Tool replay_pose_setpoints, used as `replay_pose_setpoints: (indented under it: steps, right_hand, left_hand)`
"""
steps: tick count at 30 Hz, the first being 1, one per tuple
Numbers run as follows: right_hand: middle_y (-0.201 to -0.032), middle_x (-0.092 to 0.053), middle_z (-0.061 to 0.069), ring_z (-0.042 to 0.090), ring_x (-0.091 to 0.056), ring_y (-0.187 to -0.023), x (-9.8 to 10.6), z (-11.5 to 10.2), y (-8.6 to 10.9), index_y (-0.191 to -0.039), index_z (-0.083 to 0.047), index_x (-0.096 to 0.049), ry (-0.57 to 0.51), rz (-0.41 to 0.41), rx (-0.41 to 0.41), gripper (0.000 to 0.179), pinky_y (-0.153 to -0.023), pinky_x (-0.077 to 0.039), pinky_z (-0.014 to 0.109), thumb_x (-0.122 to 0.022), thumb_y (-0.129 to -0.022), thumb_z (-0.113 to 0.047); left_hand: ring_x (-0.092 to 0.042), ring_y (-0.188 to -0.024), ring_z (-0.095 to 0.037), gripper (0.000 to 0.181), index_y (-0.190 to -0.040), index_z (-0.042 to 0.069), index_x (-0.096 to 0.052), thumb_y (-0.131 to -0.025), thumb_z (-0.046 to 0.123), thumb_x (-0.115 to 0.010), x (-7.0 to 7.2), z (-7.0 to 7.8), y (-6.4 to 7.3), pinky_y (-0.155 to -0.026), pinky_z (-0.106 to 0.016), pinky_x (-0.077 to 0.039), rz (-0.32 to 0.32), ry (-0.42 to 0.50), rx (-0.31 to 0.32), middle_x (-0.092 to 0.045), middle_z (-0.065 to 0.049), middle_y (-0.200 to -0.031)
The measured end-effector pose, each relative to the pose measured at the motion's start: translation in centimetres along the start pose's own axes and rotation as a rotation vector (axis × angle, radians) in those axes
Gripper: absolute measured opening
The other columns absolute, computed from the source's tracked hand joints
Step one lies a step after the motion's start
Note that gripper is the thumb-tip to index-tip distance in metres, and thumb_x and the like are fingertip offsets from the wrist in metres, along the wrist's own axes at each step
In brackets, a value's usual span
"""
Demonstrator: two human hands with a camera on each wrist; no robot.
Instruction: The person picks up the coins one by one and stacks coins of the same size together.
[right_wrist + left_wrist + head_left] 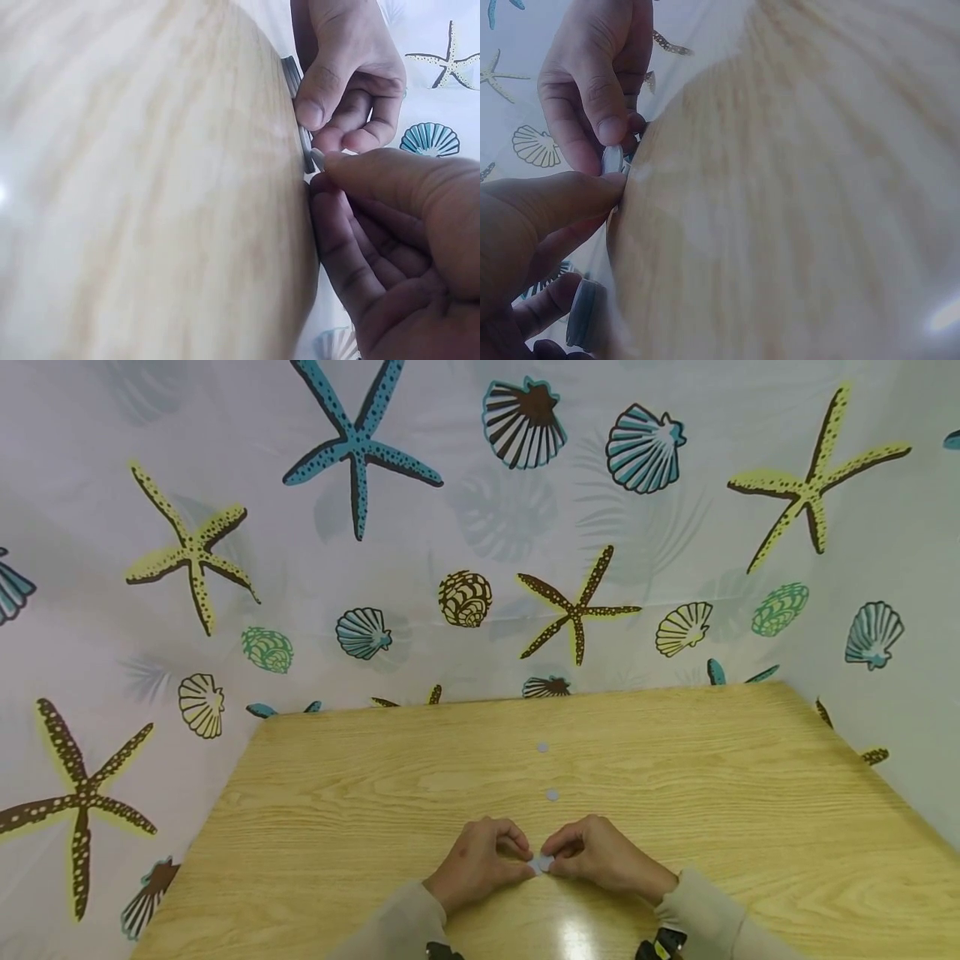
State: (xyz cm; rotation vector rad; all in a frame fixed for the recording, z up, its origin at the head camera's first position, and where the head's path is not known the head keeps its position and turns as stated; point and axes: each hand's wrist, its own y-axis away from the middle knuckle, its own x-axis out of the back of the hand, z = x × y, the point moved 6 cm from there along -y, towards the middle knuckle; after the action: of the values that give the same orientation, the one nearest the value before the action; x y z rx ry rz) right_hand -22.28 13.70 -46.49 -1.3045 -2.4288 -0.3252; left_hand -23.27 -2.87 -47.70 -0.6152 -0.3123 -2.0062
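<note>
My left hand (482,865) and right hand (606,862) meet fingertip to fingertip low over the front of the table. Between thumb and forefinger, the right hand pinches a small pale disc (547,862). The left hand pinches another pale piece (534,865), mostly covered by its fingertips. In the left wrist view a whitish disc (612,160) stands on edge between both thumbs. From the right wrist, a thin pale edge (318,159) shows at the right thumb tip. Whether the two pieces touch, I cannot tell.
Two more small pale discs lie beyond the hands, a nearer one (552,795) and a farther one (543,747). A wood-grain table (360,793) spreads under everything. A white curtain (420,560) printed with starfish and shells encloses the back and sides.
</note>
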Motion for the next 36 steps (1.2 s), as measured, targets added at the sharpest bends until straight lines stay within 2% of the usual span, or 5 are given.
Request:
replay_pose_setpoints:
  steps: [7,10,12,19,36]
  right_hand:
    - [-0.105,-0.072,0.015,0.018,-0.068,-0.089,-0.3,-0.3,0.0,-0.104,0.005,-0.073,0.011,-0.014,0.014,0.018,-0.076,-0.055,0.023,-0.075,-0.087,0.0]
    - [-0.106,-0.072,0.015,0.018,-0.069,-0.09,-0.5,-0.4,-0.1,-0.105,0.005,-0.073,0.01,-0.032,0.028,0.018,-0.078,-0.056,0.024,-0.074,-0.087,0.0]
    - [-0.106,-0.072,0.015,0.017,-0.07,-0.09,-0.7,-0.5,-0.1,-0.105,0.005,-0.073,0.006,-0.042,0.036,0.018,-0.079,-0.057,0.025,-0.074,-0.088,0.001]
    - [-0.104,-0.073,0.014,0.017,-0.07,-0.09,-1.0,-0.8,-0.2,-0.103,0.004,-0.073,0.027,-0.042,0.048,0.016,-0.078,-0.056,0.023,-0.074,-0.087,0.001]
    - [-0.099,-0.074,0.007,0.007,-0.066,-0.082,-1.2,-1.0,-0.5,-0.1,-0.001,-0.075,0.137,-0.015,0.065,0.015,-0.074,-0.055,0.022,-0.075,-0.086,0.001]
  left_hand:
    - [-0.059,-0.095,-0.003,0.023,-0.092,0.017,-0.068,-0.078,0.016,-0.087,0.1,-0.1,0.1,-0.118,-0.051,-0.022,-0.002,0.001,0.009,-0.072,0.016,-0.087]
    - [-0.059,-0.096,-0.005,0.023,-0.093,0.016,-0.068,-0.078,0.016,-0.087,0.1,0.0,0.2,-0.112,-0.055,-0.03,-0.005,0.014,0.0,-0.073,0.015,-0.087]
    - [-0.061,-0.097,-0.006,0.023,-0.093,0.015,-0.068,-0.078,0.016,-0.087,0.0,0.0,0.3,-0.112,-0.056,-0.03,-0.004,0.021,-0.008,-0.073,0.013,-0.087]
    - [-0.064,-0.094,-0.006,0.024,-0.09,0.015,-0.069,-0.076,0.016,-0.088,0.0,-0.2,0.3,-0.098,-0.042,-0.045,0.012,0.036,-0.006,-0.074,0.012,-0.086]
    - [-0.065,-0.091,-0.002,0.026,-0.092,0.015,-0.069,-0.074,0.015,-0.088,-0.1,-0.3,0.1,-0.099,-0.037,-0.047,0.005,0.053,0.012,-0.074,0.013,-0.087]
